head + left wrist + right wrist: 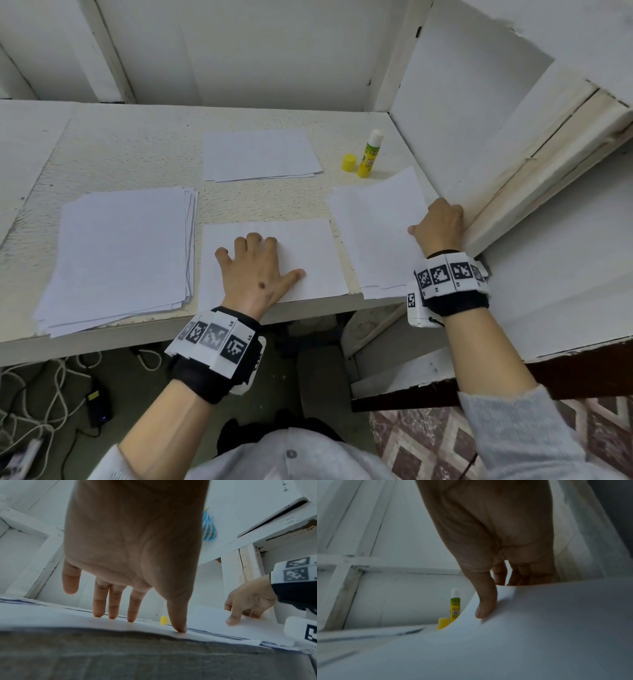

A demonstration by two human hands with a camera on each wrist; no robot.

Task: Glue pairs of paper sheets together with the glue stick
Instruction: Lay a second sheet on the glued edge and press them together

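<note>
My left hand [257, 270] lies flat with spread fingers on a single white sheet [308, 250] at the table's front edge; the left wrist view shows the fingertips [131, 619] pressing on it. My right hand [438, 226] pinches the right edge of the top sheet [383, 219] of the right pile. In the right wrist view the thumb [485, 607] sits on top of this curled, lifted sheet [522, 628] and the other fingers are behind it. The uncapped glue stick [370, 154] stands upright at the back, with its yellow cap [349, 162] beside it.
A thick paper stack [120, 253] lies at the front left and a thinner one [260, 154] at the back middle. A white panel wall [472, 120] closes the table's right side, right against my right hand. Cables lie on the floor below.
</note>
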